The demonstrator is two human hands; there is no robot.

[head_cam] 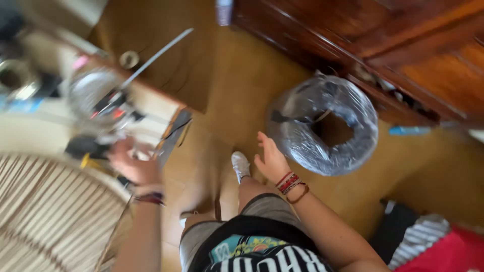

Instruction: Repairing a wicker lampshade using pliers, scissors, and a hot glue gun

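ochre tile floor (242, 85) — dark wooden cabinet (403, 45), wrapped cable coil (322, 126)

Head view, blurred. Left hand (132, 163) w/ fingers spread over cluttered worktop (151, 103), by small black and yellow objects (84, 151); can't tell if touching. Right hand (271, 160) open, empty, just beside big coil of black cable wrapped in clear plastic (322, 126) on tan tiled floor (242, 75). White shoe (240, 164) near right hand. Dark wooden cabinet (403, 45) behind coil.
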